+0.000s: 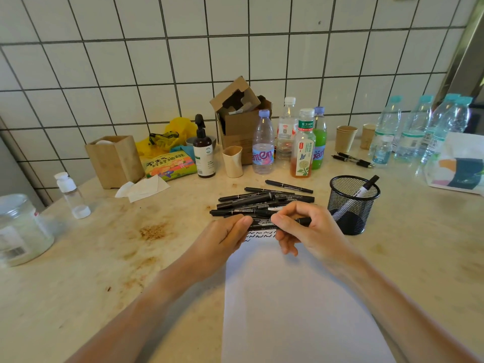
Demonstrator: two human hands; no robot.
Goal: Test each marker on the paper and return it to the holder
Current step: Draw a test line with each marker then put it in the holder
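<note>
Fingers of both my hands pinched one slim black marker (264,223) level above the far edge of the white paper sheet (288,297) — my left hand (225,237) at one end, my right hand (303,229) at the other. Wavy black test lines (260,235) showed on the paper just beneath it. Behind lay a heap of black markers (262,200) — beside it, the black wire-mesh holder (352,204) held one marker, tilted.
</note>
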